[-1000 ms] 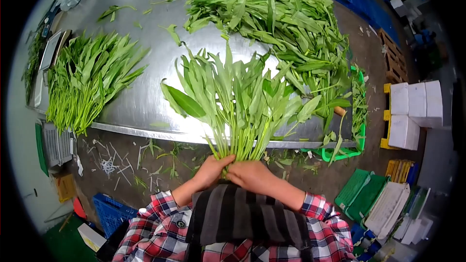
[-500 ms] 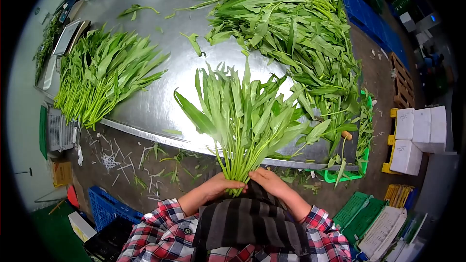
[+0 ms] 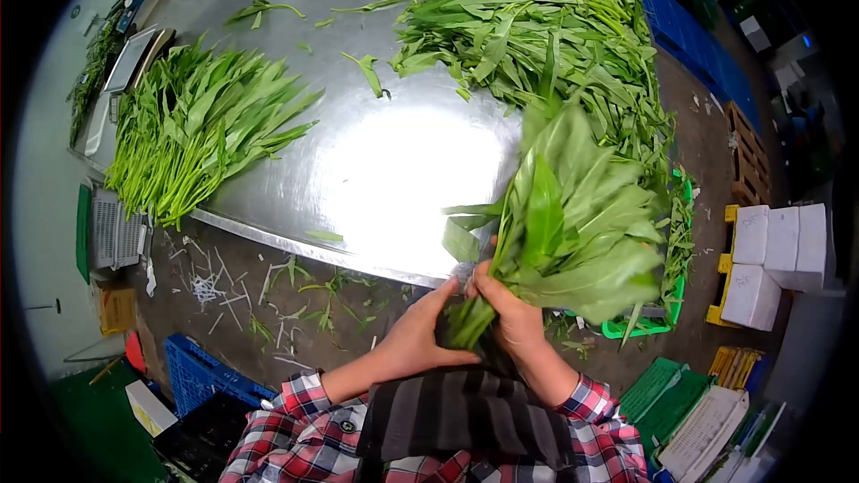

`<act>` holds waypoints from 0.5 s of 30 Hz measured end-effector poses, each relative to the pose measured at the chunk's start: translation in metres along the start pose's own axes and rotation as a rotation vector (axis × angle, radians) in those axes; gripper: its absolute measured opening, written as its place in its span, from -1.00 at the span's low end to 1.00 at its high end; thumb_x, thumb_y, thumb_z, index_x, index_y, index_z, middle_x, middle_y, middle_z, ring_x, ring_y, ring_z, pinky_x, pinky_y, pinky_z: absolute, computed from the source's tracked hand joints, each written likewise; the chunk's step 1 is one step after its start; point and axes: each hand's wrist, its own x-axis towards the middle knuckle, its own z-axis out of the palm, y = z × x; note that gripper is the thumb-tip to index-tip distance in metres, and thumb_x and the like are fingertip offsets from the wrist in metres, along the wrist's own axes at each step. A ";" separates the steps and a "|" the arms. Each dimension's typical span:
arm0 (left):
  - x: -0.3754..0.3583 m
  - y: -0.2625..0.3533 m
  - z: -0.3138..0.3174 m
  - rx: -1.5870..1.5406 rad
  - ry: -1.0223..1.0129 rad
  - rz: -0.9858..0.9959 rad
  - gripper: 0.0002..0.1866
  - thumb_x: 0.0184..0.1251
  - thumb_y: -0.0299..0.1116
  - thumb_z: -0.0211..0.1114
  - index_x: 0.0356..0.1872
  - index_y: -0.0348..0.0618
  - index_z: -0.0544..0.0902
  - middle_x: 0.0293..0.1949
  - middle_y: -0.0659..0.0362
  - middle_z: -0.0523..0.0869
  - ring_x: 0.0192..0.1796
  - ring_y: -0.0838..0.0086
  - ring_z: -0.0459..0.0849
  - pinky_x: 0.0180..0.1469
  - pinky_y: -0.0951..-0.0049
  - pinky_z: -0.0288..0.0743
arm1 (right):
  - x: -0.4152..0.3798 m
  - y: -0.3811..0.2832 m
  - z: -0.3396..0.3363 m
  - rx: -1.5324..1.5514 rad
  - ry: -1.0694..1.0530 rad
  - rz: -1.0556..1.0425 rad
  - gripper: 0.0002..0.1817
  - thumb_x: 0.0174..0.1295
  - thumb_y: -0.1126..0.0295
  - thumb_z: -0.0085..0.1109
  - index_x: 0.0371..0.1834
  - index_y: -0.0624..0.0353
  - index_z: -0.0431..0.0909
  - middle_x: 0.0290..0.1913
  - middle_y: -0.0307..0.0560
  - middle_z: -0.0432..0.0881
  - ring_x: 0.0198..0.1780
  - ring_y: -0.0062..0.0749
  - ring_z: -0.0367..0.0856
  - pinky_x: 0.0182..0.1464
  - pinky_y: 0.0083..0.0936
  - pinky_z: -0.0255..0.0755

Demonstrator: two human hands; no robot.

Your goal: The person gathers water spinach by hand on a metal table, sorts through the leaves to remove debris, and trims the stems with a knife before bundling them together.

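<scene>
A bunch of long-leaved greens, like water spinach (image 3: 573,215), leans right over the near edge of the metal table, its leaves partly blurred. My right hand (image 3: 512,311) is closed around its stems, the thumb pointing up. My left hand (image 3: 419,333) curves around the lower stem ends from the left; some of its fingers are hidden behind the stems. One leaf (image 3: 461,237) sticks out to the left above my hands. A big heap of the same greens (image 3: 528,27) lies at the back right. Another neat bunch (image 3: 201,125) rests at the left.
The metal table (image 3: 268,215) carries several loose leaves. A green crate (image 3: 677,304) with greens stands by its right corner. Scraps litter the floor (image 3: 331,313). White boxes (image 3: 778,241) are stacked at right, a blue crate (image 3: 201,380) at lower left, a scale (image 3: 130,61) at far left.
The bunch, upright and fanned before, has tipped over to the right. My right hand has risen along the stems and turned upward; my left hand has turned with its thumb up.
</scene>
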 end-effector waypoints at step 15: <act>-0.011 -0.055 0.014 -1.549 -0.231 -0.595 -0.56 0.35 -0.18 0.03 0.17 -0.20 0.38 0.01 0.02 0.56 0.04 0.25 0.57 0.16 0.16 0.39 | -0.030 0.003 -0.017 -0.944 -0.175 -0.300 -0.71 0.08 0.54 0.20 -0.09 0.26 0.47 -0.28 -0.05 0.44 -0.29 -0.27 0.51 -0.30 -0.53 0.44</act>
